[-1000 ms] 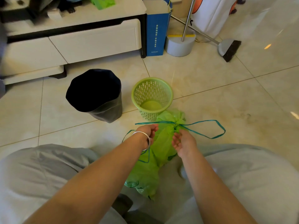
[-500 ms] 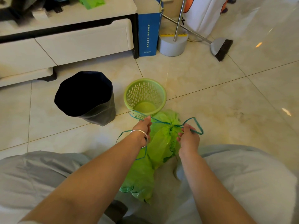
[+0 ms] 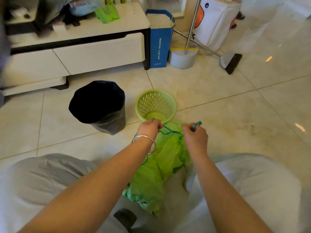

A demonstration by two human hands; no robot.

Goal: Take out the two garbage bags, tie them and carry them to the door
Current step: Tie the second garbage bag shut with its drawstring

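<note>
A home living room: glossy cream floor tiles (image 3: 218, 84), a low white TV cabinet (image 3: 94, 52) with drawers and household clutter on top, a broom (image 3: 230, 62) leaning past a round stand base (image 3: 182, 58), and a cartoon-printed fabric hamper (image 3: 217, 22) against the wall

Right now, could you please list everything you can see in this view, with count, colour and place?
garbage bag: one, green, on the floor between the knees
drawstring: one, teal, at the bag's neck, pulled by both hands
basket: one, light green, unlined, just beyond the bag
bin: one, lined with a black bag, left of the basket
cabinet: one, white, far left
paper bag: one, blue, beside the cabinet
stand base: one, white, right of the paper bag
broom: one, grey head, far right
left hand: pinches the drawstring
right hand: pinches the drawstring
</note>
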